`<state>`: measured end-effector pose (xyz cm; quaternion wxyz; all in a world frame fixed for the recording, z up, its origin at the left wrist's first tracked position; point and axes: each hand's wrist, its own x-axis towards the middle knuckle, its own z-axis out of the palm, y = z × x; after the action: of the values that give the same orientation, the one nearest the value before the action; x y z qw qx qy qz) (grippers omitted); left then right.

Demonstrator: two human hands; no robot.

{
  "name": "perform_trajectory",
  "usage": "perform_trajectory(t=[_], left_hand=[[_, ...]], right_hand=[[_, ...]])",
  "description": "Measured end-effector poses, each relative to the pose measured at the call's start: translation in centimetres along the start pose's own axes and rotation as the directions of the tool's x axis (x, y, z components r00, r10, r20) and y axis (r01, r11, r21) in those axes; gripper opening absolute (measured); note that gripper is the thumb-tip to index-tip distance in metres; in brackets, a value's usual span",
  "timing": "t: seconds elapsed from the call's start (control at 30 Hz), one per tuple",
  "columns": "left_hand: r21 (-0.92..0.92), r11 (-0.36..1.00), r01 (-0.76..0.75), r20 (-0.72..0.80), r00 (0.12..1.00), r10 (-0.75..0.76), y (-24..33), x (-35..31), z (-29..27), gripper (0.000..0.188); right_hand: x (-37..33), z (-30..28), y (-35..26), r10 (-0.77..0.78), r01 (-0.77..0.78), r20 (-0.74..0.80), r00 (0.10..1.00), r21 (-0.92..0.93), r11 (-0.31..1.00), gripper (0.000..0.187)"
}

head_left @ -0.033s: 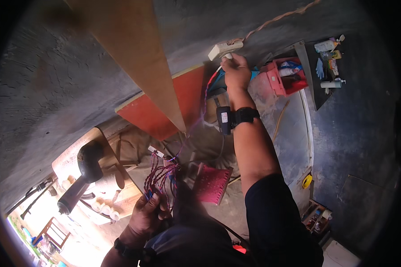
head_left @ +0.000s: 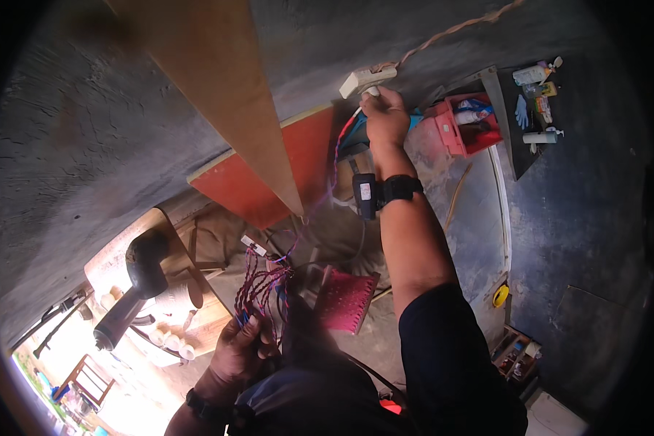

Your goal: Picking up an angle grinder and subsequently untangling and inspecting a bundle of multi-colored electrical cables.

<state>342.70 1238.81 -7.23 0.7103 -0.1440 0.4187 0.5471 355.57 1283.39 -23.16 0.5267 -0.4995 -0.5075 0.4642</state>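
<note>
My right hand is stretched up to the wall, its fingers pinched around a white plug. The plug sits against the underside of a white wall socket; whether its pins are inside cannot be seen. From it a twisted red and blue cord runs down to a looped bundle of twisted wire. Low in front of my body, my left hand is closed on the lower end of this bundle. A small white block, perhaps an extension socket, hangs at the bundle's upper left.
A wooden plank slants down before an orange-red board. A red crate stands right of my hand, near a shelf corner with bottles. On the left, a wooden table lies under a dark angled object. A pink plastic piece lies below.
</note>
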Motion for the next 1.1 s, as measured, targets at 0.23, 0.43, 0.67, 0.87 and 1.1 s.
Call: perform_trajectory(t=[0.23, 0.43, 0.67, 0.87, 1.1], left_hand=[[0.018, 1.0, 0.01, -0.004, 1.0, -0.01, -0.1, 0.1, -0.2, 0.025], [0.085, 0.996, -0.027, 0.03, 0.999, 0.025, -0.2, -0.4, -0.2, 0.032], [0.051, 0.996, -0.078, 0.054, 0.996, 0.075, -0.7, -2.1, -1.4, 0.035], [0.099, 0.99, -0.101, 0.098, 0.991, 0.092, -0.9, -7.0, -1.8, 0.026], [0.003, 0.953, -0.301, 0.417, 0.867, 0.273, -3.2, -13.8, -3.0, 0.015]], right_hand=[[0.6, 0.2, 1.2, -0.13, 0.114, -0.082, 0.988, -0.171, 0.979, 0.029], [-0.8, -0.1, -1.3, 0.187, -0.187, -0.008, 0.982, -0.116, 0.975, 0.023], [-2.8, -1.3, -4.4, 0.207, -0.158, 0.18, 0.962, -0.254, 0.954, 0.029], [-17.0, -6.3, -6.2, 0.415, -0.243, 0.441, 0.796, -0.395, 0.886, 0.035], [-37.9, -10.2, -13.9, 0.419, -0.043, 0.798, 0.433, -0.446, 0.894, 0.044]])
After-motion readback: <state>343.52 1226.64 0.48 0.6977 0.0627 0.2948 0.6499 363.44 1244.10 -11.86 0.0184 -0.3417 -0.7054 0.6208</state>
